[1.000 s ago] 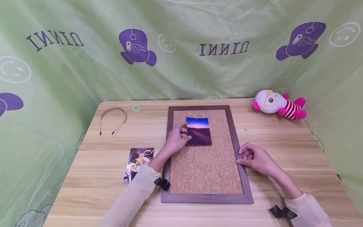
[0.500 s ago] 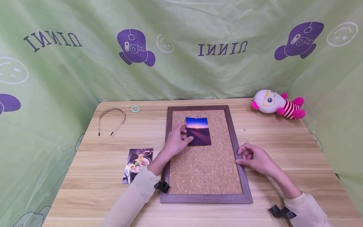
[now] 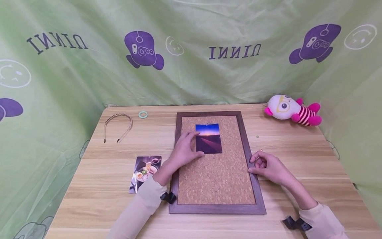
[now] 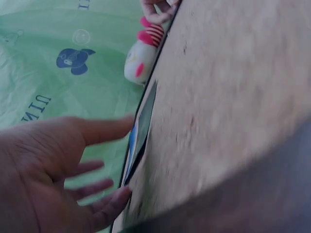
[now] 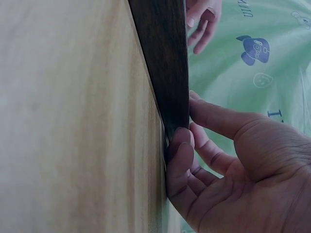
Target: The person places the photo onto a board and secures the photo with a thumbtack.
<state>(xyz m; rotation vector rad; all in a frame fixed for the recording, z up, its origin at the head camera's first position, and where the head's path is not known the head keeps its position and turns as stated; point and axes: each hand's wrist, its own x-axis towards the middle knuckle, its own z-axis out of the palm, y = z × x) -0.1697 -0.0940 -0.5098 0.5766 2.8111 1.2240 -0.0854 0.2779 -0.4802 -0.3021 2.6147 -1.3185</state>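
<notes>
A framed cork board (image 3: 216,186) lies on the wooden table. On its upper part is a sunset photo (image 3: 210,142), with a tiny pale spot at its top edge; in the left wrist view the photo (image 4: 142,128) bends slightly away from the cork. My left hand (image 3: 182,151) hovers at the photo's left side, thumb and fingers spread apart, pinching nothing. With my right hand (image 3: 273,168) I hold the board's right frame edge: the thumb rests on top and the curled fingers press the outer side, as the right wrist view of the frame (image 5: 167,63) shows.
A photo of a noodle bowl (image 3: 146,171) lies left of the board, partly behind my left forearm. Farther back are a headband (image 3: 119,116) and a mint-green ring (image 3: 143,114). A plush toy (image 3: 293,109) lies at the back right. A tiny greenish piece (image 3: 258,136) lies right of the board.
My left thumb and fingers have come off the sunset photo and spread apart, the hand shifting slightly. The photo stays on the cork. My right hand keeps its place on the frame.
</notes>
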